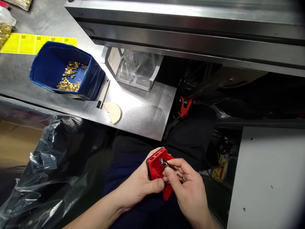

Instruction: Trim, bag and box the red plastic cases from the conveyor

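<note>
Head view only. Red plastic part [158,167] sits low in the middle of the picture, over the lap, below the edge of the steel bench [143,111]. Left hand [140,184] wraps it from the left: thumb across the front face, fingers curled behind, closed firmly on it. Right hand [188,187] pinches a small metal piece [165,163] between thumb and forefinger, tip touching the part's top face. I can't tell if the piece is a tool or a loose component.

My read on handling: part looks like a rigid moulded shell, light, not fragile, smooth enough to twist in the grip if pressed off-centre. Best hold is around the body sides, as the left hand has it, leaving the top face clear. Metal piece is tiny and slick, so fingertip pinch only, easy to drop into the lap.

Around it: blue bin [66,71] with small brass bits on the bench, clear tray [133,71] just beside it, black plastic bag [47,159] at left.
</note>
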`<state>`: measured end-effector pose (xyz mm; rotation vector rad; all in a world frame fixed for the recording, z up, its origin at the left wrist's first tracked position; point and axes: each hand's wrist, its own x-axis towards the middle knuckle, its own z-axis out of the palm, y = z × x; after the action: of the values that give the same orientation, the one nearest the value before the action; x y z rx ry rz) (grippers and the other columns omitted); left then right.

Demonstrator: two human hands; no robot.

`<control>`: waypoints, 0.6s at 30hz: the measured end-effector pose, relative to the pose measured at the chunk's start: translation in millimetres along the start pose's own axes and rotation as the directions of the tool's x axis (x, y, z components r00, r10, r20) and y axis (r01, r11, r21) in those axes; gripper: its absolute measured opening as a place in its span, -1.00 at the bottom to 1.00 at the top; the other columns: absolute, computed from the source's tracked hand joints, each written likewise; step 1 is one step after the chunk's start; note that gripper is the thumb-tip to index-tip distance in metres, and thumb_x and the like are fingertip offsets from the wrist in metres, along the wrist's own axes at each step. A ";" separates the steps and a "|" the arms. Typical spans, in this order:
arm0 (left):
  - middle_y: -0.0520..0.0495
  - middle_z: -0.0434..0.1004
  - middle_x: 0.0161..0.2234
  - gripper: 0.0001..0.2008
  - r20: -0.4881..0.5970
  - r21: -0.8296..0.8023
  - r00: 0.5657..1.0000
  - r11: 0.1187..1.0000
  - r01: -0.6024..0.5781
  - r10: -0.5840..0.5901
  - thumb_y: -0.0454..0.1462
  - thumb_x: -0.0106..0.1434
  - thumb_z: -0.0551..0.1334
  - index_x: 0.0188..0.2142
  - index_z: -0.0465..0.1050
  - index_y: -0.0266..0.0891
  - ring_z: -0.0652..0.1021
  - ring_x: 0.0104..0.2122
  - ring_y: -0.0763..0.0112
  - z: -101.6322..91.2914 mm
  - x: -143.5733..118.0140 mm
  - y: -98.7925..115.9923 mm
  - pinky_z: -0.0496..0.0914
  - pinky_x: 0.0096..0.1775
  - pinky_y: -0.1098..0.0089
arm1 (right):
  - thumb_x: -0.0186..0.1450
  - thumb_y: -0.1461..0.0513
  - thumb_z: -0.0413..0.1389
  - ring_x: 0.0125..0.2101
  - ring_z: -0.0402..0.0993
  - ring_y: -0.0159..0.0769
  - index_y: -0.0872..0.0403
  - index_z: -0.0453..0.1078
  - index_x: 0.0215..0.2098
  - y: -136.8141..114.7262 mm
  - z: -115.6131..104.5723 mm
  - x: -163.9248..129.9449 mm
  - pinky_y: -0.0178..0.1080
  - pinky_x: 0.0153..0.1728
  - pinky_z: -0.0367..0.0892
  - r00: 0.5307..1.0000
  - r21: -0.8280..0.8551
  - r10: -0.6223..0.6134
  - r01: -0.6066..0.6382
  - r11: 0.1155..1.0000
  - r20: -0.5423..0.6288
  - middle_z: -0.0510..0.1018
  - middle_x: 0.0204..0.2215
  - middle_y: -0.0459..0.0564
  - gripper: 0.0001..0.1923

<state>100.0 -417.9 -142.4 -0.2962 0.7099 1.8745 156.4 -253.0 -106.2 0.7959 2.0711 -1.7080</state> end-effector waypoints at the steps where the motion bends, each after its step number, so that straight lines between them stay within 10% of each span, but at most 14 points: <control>1: -0.16 0.47 0.13 -0.12 -0.003 -0.011 1.000 1.000 -0.007 0.007 -0.10 0.16 0.52 0.36 0.13 0.02 0.48 0.15 0.13 0.5 0.1 0.4 0.26 0.22 0.12 | 0.43 0.13 0.17 -0.38 0.65 -0.30 0.02 0.48 -0.07 0.7 -1.6 -0.2 -0.32 -0.32 0.57 0.999 -0.046 -0.044 0.043 0.998 -0.013 0.66 -0.32 -0.05 -0.83; 4: -0.18 0.45 0.20 -0.21 0.014 -0.062 1.000 0.998 -0.018 0.019 -0.11 0.19 0.50 0.32 0.21 0.00 0.47 0.19 0.13 3.1 0.4 1.9 0.26 0.24 0.15 | 0.40 0.24 0.19 -0.33 0.62 -0.34 -0.02 0.46 -0.03 -1.4 -9.4 2.7 -0.34 -0.30 0.53 0.958 -0.239 -0.280 0.260 0.936 -0.055 0.65 -0.26 -0.08 -0.83; 8: -0.21 0.57 0.04 -0.34 0.062 -0.098 0.998 0.995 0.031 -0.025 -0.05 0.20 0.48 0.21 0.39 -0.16 0.57 0.05 0.14 4.7 0.3 3.1 0.38 0.09 0.26 | 0.40 0.36 0.17 -0.21 0.60 -0.23 0.06 0.40 0.07 -14.0 -28.3 15.1 -0.16 -0.17 0.45 0.755 -0.506 -0.632 0.619 0.601 0.174 0.65 -0.17 0.02 -0.71; 11: -0.24 0.61 -0.07 -0.34 0.134 -0.112 0.988 0.990 0.091 -0.076 0.03 0.17 0.47 0.15 0.47 -0.26 0.61 -0.07 0.17 3.5 -0.3 3.6 0.42 0.00 0.30 | 0.41 0.40 0.15 -0.21 0.57 -0.21 0.13 0.36 0.10 -24.6 -43.1 24.1 -0.10 -0.16 0.38 0.640 -0.513 -0.653 0.750 0.417 0.405 0.65 -0.17 0.07 -0.69; 18: -0.24 0.62 -0.10 -0.37 0.222 -0.071 0.971 0.992 0.108 -0.090 0.06 0.17 0.46 0.09 0.53 -0.28 0.62 -0.13 0.18 2.6 0.6 4.5 0.42 -0.02 0.31 | 0.41 0.40 0.14 -0.23 0.55 -0.23 0.15 0.36 0.11 -36.4 -50.2 28.6 -0.13 -0.18 0.39 0.587 -0.471 -0.600 0.805 0.361 0.544 0.64 -0.20 0.05 -0.70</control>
<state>95.9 -417.1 -139.2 -0.1710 0.4610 1.8102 116.2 -202.8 -83.5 -0.6983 2.7131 -1.0028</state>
